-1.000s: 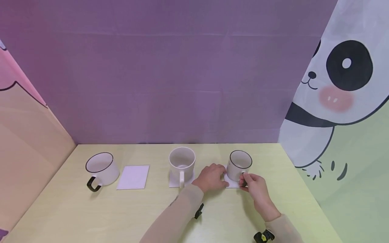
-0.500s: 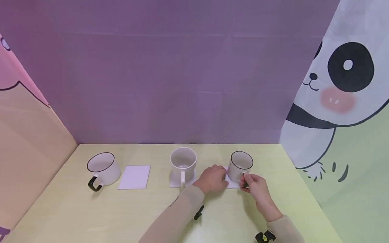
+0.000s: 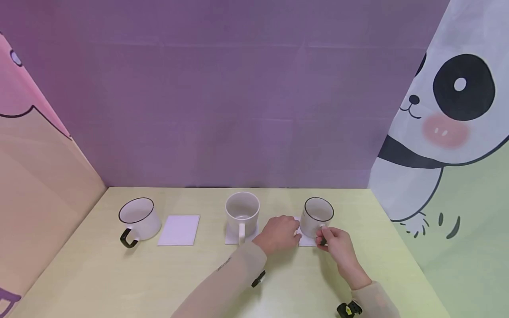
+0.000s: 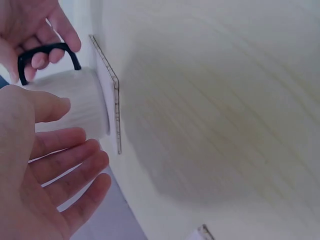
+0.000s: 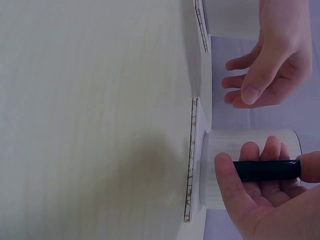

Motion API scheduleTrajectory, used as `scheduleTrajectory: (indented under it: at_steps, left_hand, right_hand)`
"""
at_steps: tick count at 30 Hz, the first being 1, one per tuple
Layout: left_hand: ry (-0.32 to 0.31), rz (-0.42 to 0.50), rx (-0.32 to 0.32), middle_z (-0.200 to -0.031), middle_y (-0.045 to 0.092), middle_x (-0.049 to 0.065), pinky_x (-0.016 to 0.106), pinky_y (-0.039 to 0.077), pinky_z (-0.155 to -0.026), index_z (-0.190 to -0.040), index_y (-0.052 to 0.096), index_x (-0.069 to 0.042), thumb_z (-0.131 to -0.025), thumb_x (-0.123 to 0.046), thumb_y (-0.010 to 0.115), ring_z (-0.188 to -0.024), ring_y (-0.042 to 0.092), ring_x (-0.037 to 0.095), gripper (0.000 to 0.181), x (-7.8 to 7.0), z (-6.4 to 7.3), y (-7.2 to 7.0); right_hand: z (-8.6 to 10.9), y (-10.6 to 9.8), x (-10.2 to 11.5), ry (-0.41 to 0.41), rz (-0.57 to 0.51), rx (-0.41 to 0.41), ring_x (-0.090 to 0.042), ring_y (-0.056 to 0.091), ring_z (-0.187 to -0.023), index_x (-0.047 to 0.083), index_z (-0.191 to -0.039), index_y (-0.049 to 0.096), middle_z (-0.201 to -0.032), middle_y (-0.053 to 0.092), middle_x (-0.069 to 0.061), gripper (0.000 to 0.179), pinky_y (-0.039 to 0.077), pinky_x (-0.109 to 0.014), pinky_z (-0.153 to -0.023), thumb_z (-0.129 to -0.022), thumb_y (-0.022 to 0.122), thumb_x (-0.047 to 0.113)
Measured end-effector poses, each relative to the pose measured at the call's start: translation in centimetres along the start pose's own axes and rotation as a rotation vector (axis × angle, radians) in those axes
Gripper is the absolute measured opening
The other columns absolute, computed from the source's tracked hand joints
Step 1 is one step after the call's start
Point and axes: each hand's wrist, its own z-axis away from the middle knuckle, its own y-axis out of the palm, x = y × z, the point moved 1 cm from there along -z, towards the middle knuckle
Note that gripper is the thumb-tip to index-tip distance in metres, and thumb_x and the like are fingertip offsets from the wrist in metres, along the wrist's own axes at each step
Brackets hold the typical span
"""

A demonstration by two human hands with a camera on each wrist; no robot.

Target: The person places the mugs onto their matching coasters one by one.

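**Right hand grips the black handle of a mug on its coaster**

On a clock face laid over the head view, the right hand (image 3: 336, 246) is at 5 o'clock, its fingers curled round the black handle (image 5: 265, 170) of a dark-rimmed white mug (image 3: 313, 222). The mug stands upright on a pale square coaster (image 3: 305, 242), whose surface shows from 6 to 9 o'clock around the base. In the right wrist view, the thumb rests at the handle's 3 o'clock end.

The left hand (image 3: 279, 234) is just beside the mug, at the mug's 8 o'clock, fingers loosely spread and holding nothing; the right wrist view shows a gap between the two.

At 10 o'clock from the left hand, a plain white mug (image 3: 242, 213) stands on a second coaster (image 3: 231, 237), its handle toward 6 o'clock. Further along toward 9 o'clock lies a third coaster (image 3: 179, 230), its whole top in sight. Just beyond it, a wider white mug (image 3: 144, 224) with a dark rim stands directly on the worktop (image 3: 131, 278), its black handle toward 7 o'clock.

A purple backdrop (image 3: 238, 97) fills 12 o'clock; a panda print (image 3: 445, 152) covers the panel toward 3 o'clock.
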Motion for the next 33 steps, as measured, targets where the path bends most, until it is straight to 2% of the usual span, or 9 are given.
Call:
scheduleTrajectory:
  at_steps: [7,16,26,33]
  left_hand:
    - [0.075,-0.141,0.012,-0.084,0.062,-0.004,0.031,0.048,-0.062,-0.092,0.069,-0.016,-0.096,-0.034,0.066,-0.076,0.061,0.015,0.018,-1.0,1.4,-1.3]
    - [0.18,-0.199,0.022,-0.086,0.063,-0.007,0.028,0.048,-0.063,-0.092,0.067,-0.019,-0.097,-0.035,0.066,-0.077,0.06,0.012,0.017,-2.1,3.4,-3.3]
    - [0.278,-0.31,0.064,-0.085,0.06,-0.011,0.023,0.045,-0.064,-0.098,0.067,-0.023,-0.099,-0.039,0.063,-0.079,0.059,0.008,0.016,-2.4,5.5,-2.9]
    - [0.324,-0.348,0.033,-0.089,0.061,-0.012,0.022,0.045,-0.066,-0.102,0.068,-0.025,-0.099,-0.04,0.063,-0.083,0.06,0.007,0.016,-2.6,7.2,-3.1]
  right_hand:
    - [0.1,0.2,0.1,-0.017,0.014,0.007,-0.017,0.061,-0.079,-0.015,-0.104,0.062,-0.082,0.065,-0.009,0.033,0.059,-0.035,-0.079,-0.108,0.047,0.013]
    - [0.3,0.1,0.2,-0.024,0.009,-0.018,-0.015,0.061,-0.078,-0.016,-0.103,0.061,-0.08,0.064,-0.008,0.032,0.059,-0.031,-0.075,-0.108,0.046,0.011]
    - [0.2,0.3,0.0,-0.027,-0.008,-0.035,-0.014,0.061,-0.073,-0.019,-0.103,0.061,-0.076,0.063,-0.007,0.032,0.059,-0.027,-0.072,-0.108,0.045,0.009]
    - [0.3,0.2,0.2,-0.027,0.005,-0.024,-0.015,0.061,-0.075,-0.018,-0.103,0.061,-0.079,0.063,-0.007,0.033,0.059,-0.031,-0.075,-0.108,0.045,0.011]
